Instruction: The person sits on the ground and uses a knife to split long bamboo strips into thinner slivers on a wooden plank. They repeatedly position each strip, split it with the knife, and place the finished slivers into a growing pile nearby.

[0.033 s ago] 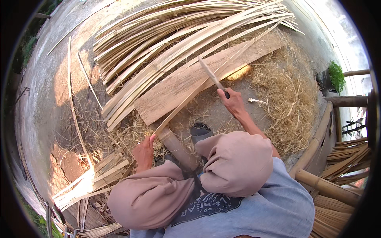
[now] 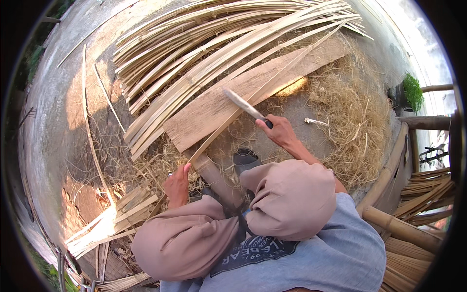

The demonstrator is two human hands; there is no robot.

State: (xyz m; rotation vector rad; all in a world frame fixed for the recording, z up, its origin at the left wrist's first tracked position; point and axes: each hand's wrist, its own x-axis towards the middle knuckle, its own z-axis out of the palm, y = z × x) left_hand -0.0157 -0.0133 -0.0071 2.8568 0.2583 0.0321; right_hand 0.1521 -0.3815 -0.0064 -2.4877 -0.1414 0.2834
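bamboo strip (image 2: pixel 253 102) runs from 7 toward 1 o'clock across the wooden plank (image 2: pixel 204 114), unchanged from the previous frame, left hand (image 2: pixel 177 185) clenched on its near end, right hand (image 2: pixel 278 131) gripping the knife (image 2: pixel 245 106) raised over it.

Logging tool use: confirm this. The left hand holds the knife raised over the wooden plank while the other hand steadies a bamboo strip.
Wrong hand. The head view shows the right hand holding the knife over the wooden plank; the left hand steadies the bamboo strip.
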